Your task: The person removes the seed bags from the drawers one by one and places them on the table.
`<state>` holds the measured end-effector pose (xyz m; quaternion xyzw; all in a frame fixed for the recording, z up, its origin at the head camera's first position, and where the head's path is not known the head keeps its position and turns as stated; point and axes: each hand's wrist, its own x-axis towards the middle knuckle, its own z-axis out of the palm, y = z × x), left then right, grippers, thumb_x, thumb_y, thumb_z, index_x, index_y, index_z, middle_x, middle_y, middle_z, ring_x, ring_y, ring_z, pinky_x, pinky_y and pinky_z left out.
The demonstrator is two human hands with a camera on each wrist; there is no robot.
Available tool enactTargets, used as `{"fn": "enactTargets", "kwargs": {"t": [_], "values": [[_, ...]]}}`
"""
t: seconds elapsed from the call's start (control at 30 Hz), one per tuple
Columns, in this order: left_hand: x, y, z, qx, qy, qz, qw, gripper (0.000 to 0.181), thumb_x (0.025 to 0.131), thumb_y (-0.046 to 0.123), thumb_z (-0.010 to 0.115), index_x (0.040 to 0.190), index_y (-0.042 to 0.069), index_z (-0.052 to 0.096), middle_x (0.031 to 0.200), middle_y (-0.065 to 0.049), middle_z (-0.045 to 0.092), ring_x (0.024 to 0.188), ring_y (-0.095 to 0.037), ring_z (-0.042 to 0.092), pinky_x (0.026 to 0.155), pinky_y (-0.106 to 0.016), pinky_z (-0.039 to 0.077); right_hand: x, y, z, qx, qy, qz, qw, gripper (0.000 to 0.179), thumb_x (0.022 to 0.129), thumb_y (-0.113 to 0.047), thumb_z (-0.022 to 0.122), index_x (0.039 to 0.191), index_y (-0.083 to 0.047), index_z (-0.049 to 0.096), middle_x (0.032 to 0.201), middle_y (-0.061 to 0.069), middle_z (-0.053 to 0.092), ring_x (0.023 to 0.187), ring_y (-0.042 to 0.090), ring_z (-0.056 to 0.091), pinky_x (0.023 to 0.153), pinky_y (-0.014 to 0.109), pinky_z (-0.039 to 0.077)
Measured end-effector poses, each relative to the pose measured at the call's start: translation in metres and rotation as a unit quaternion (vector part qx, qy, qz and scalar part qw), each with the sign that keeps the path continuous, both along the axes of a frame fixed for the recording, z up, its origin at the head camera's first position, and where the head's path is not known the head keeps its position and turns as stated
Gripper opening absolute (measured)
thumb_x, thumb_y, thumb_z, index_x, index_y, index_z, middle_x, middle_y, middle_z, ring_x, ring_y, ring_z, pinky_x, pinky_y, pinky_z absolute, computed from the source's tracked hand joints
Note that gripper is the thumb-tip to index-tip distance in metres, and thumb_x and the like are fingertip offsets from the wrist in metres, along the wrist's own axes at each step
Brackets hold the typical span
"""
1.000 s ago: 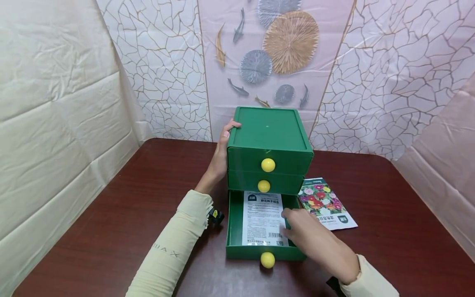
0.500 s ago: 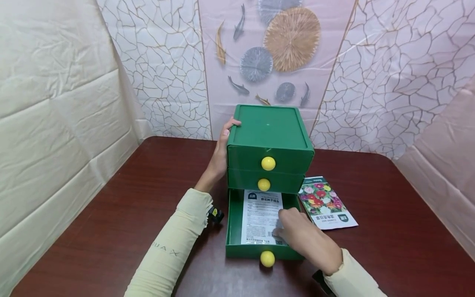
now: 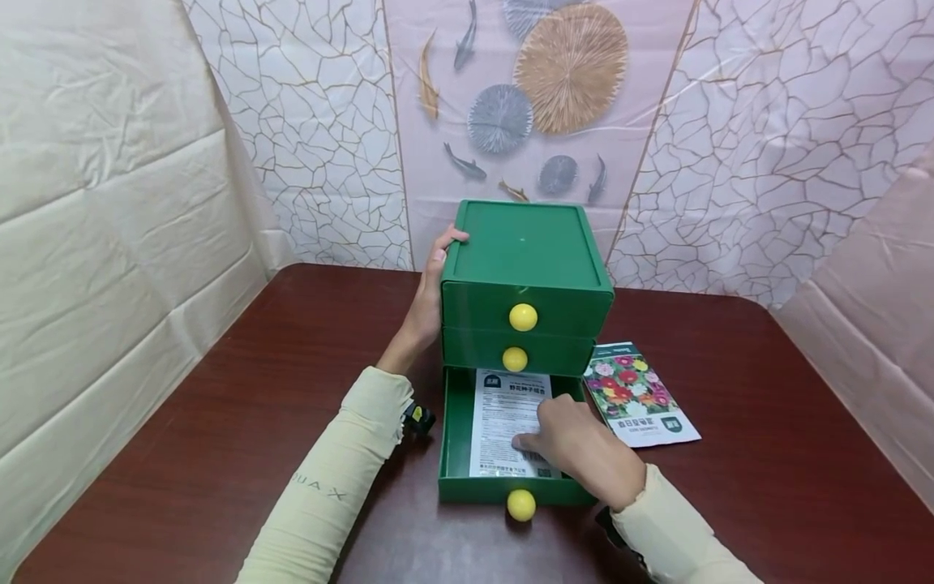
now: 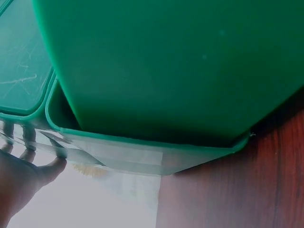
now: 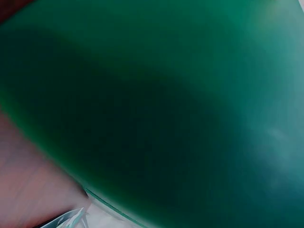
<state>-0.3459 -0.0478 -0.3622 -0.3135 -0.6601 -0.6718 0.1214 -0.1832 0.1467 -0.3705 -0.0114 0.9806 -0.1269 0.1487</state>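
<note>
A green drawer cabinet [image 3: 525, 243] with round yellow knobs stands on the table. My left hand [image 3: 429, 296] rests against its left side, fingertips over the top edge; the left wrist view shows that hand's fingers [image 4: 28, 154] spread along the cabinet wall. The bottom drawer [image 3: 457, 438] is pulled out. In it lies a white printed seed packet [image 3: 499, 414], text side up. My right hand [image 3: 584, 442] reaches into this drawer over the packet's right part, its thumb on the packet. The other fingertips are hidden, so I cannot tell whether they pinch it.
A seed packet with colourful flowers [image 3: 635, 393] lies on the table right of the cabinet. The dark red-brown table [image 3: 241, 430] extends on both sides. A patterned cloth [image 3: 328, 122] hangs behind. Blurred green plastic [image 5: 142, 95] fills most of the right wrist view.
My right hand has moved left within the drawer, further over the packet. The left hand keeps its place on the cabinet. The head view has tilted and shifted slightly.
</note>
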Motion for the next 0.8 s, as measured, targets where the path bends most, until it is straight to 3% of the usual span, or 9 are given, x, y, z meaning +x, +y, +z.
{"fn": "enactTargets", "kwargs": {"t": [0.27, 0.8], "values": [[0.0021, 0.0013, 0.0006, 0.004, -0.001, -0.004, 1.0, 0.059, 0.109, 0.045, 0.019, 0.153, 0.012, 0.039, 0.177, 0.002, 0.008, 0.16, -0.025, 0.015, 0.123, -0.059, 0.021, -0.0069, -0.0004, -0.0048, 0.022, 0.006, -0.003, 0.9997, 0.039, 0.09, -0.037, 0.085, 0.085, -0.001, 0.07, 0.069, 0.008, 0.059, 0.059, 0.017, 0.058, 0.054, 0.027, 0.041], [0.0037, 0.0013, 0.0029, 0.004, -0.002, 0.002, 1.0, 0.058, 0.11, 0.042, 0.018, 0.152, 0.01, 0.04, 0.177, 0.0, 0.007, 0.161, -0.023, 0.013, 0.124, -0.056, 0.021, -0.0032, -0.0017, -0.0085, 0.043, 0.053, 0.029, 0.9972, 0.043, 0.09, -0.035, 0.085, 0.067, -0.009, 0.059, 0.068, 0.005, 0.054, 0.056, 0.014, 0.05, 0.053, 0.027, 0.036]]}}
